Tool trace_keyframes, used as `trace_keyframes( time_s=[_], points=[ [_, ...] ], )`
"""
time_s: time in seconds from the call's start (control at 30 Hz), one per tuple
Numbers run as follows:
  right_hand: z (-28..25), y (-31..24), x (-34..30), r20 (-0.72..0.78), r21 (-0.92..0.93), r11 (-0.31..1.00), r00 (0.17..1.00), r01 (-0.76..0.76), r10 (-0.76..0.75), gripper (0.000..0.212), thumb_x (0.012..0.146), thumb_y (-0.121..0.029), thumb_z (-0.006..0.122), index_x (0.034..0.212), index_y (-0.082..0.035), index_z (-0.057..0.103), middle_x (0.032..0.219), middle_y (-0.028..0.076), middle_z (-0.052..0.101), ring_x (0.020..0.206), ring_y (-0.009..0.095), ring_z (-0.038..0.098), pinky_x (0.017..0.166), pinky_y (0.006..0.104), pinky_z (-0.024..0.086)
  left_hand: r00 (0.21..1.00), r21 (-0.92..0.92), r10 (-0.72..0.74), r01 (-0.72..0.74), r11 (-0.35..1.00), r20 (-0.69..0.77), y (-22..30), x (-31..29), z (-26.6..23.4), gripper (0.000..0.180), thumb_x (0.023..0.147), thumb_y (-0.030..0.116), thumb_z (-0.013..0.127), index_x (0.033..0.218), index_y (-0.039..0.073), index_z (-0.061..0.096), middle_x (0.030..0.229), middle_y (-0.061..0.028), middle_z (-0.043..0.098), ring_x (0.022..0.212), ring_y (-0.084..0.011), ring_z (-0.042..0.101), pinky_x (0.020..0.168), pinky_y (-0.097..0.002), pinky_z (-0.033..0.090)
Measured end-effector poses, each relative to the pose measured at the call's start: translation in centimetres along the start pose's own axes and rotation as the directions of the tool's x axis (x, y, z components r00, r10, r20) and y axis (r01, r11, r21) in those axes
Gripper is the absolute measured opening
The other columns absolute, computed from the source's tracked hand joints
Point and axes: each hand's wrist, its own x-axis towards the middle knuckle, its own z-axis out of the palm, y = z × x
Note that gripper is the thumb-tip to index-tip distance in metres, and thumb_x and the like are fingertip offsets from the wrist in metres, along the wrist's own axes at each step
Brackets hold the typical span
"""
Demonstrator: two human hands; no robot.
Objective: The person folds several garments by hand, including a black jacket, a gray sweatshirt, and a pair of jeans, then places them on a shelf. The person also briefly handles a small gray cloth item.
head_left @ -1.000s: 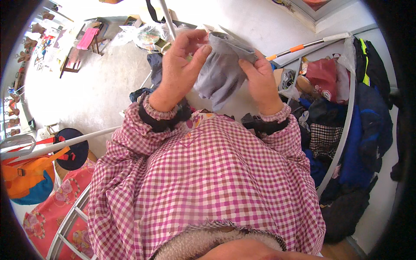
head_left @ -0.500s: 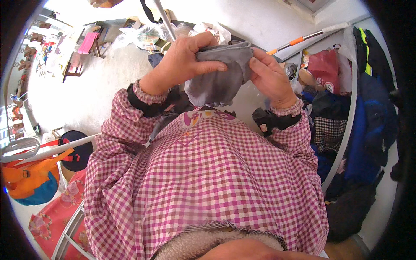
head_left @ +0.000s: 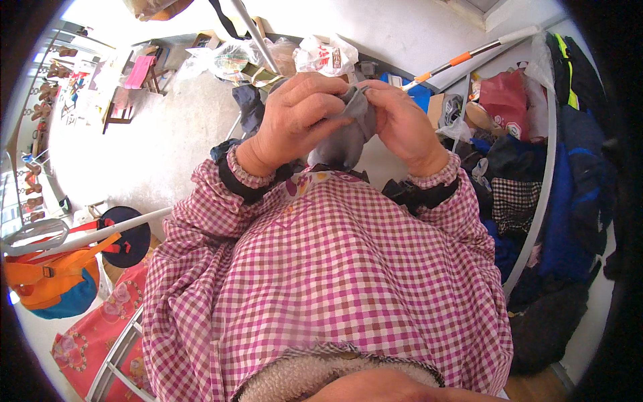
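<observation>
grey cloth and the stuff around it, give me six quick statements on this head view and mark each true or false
1. The grey cloth is between the left hand and the right hand. True.
2. Only the right hand touches the grey cloth. False: both hands hold it.
3. The red bag is to the right of both hands in the picture. True.
4. The pink cloth is to the left of both hands in the picture. True.
5. The red bag is left of the pink cloth. False: it is to the right.
6. The checked top is green. False: its checks are pink, brown and white.
</observation>
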Motion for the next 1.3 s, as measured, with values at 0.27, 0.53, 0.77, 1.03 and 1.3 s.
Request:
trace_keyframes(
  time_s=[0.27,0.53,0.77,1.03,1.3],
  points=[
    [-0.1,-1.4,0.4,-0.059,-0.091,0.974,0.977,-0.207,0.203,0.026,0.093,-0.009,0.047,0.113,0.003,0.060,0.110,0.014,0.064,0.100,0.025,0.060,0.088,0.0318,0.047,0.994,0.190,0.076,-0.088,0.978,0.072,0.1,0.1,-0.3,0.027,0.066,0.009,0.076,0.088,0.011,0.062,0.098,-0.0017,0.064,0.094,-0.0231,0.062,0.078,-0.0350,0.048],
    [0.7,-2.1,0.9,-0.070,-0.034,0.996,0.994,-0.086,0.083,0.022,0.097,-0.010,0.056,0.117,-0.003,0.062,0.099,0.000,0.063,0.093,0.006,0.056,0.083,0.0198,0.046,0.939,-0.154,-0.343,0.338,0.929,-0.009,-1.4,0.6,0.9,0.043,0.071,0.020,0.081,0.106,0.004,0.061,0.098,-0.0086,0.064,0.095,-0.0273,0.062,0.084,-0.0376,0.049],
    [-2.6,-1.0,0.3,-0.164,0.234,0.959,0.979,0.158,-0.121,0.028,0.092,-0.012,0.065,0.118,-0.002,0.061,0.106,0.003,0.066,0.098,0.012,0.060,0.089,0.0270,0.048,0.953,0.230,-0.189,0.134,0.964,0.239,-1.9,3.4,-3.6,0.036,0.072,0.026,0.083,0.095,0.004,0.066,0.074,-0.0090,0.063,0.071,-0.0246,0.064,0.063,-0.0322,0.049],
    [-6.8,3.2,-1.8,-0.089,0.034,0.999,0.996,0.026,-0.023,0.029,0.094,-0.010,0.061,0.122,-0.002,0.059,0.105,0.000,0.064,0.093,0.007,0.057,0.082,0.0234,0.048,0.871,0.459,-0.092,-0.163,0.873,0.483,-0.3,9.6,-7.3,0.043,0.069,0.012,0.082,0.108,0.002,0.065,0.092,-0.0111,0.069,0.080,-0.0240,0.068,0.070,-0.0322,0.053],
    [-4.6,1.3,-4.1,-0.011,0.325,0.945,0.999,0.045,-0.044,0.031,0.092,-0.013,0.064,0.120,-0.001,0.057,0.102,0.002,0.063,0.093,0.010,0.058,0.084,0.0249,0.048,0.853,0.502,-0.226,-0.048,0.863,0.471,2.8,11.5,-10.5,0.045,0.070,0.011,0.083,0.109,0.001,0.063,0.093,-0.0099,0.069,0.080,-0.0171,0.067,0.070,-0.0282,0.053]
  ],
)
